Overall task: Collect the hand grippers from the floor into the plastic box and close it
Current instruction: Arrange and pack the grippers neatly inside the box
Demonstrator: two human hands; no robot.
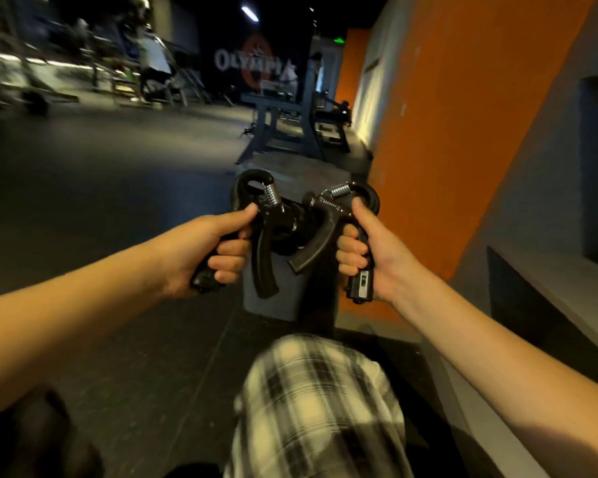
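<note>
Two black hand grippers with steel springs are held up in front of me, above the floor. My left hand (209, 248) grips one handle of the left hand gripper (261, 232); its other handle hangs free. My right hand (366, 250) grips one handle of the right hand gripper (328, 219), whose counter window faces me low on the handle. The two grippers almost touch at their adjustment knobs in the middle. No plastic box is in view.
A grey padded block (283, 291) stands on the dark gym floor just behind the grippers. An orange and grey wall (463, 150) runs along the right. A metal gym frame (283, 125) stands farther ahead. My knee in plaid cloth (318, 401) fills the bottom centre.
</note>
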